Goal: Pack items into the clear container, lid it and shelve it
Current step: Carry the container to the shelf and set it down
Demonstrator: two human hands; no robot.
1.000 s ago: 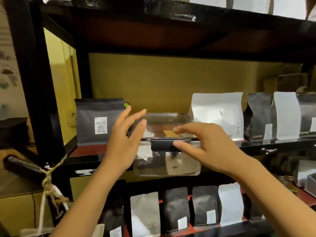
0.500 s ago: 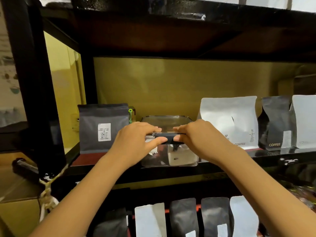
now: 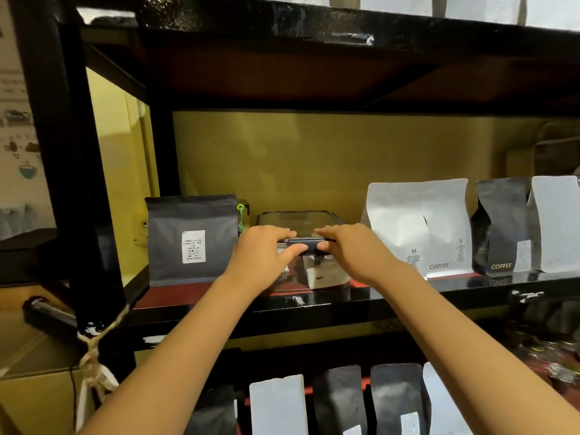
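Black shelf (image 3: 314,304), coffee bags either side: our left hand (image 3: 262,249) and right hand (image 3: 351,248) pinch the container (image 3: 301,221) by its latch (image 3: 309,246); shoving beyond this grip could topple bags.

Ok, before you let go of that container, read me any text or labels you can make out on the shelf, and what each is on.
"COFFEE" in pale letters: low on the white bag right of the clear container.
"COFFEE" in gold: low on the dark bag further right.
Faint word on the far-right pale bag: too blurred.
White sticker on the grey bag at left: print too small.
Small print on the white bag: unreadable.
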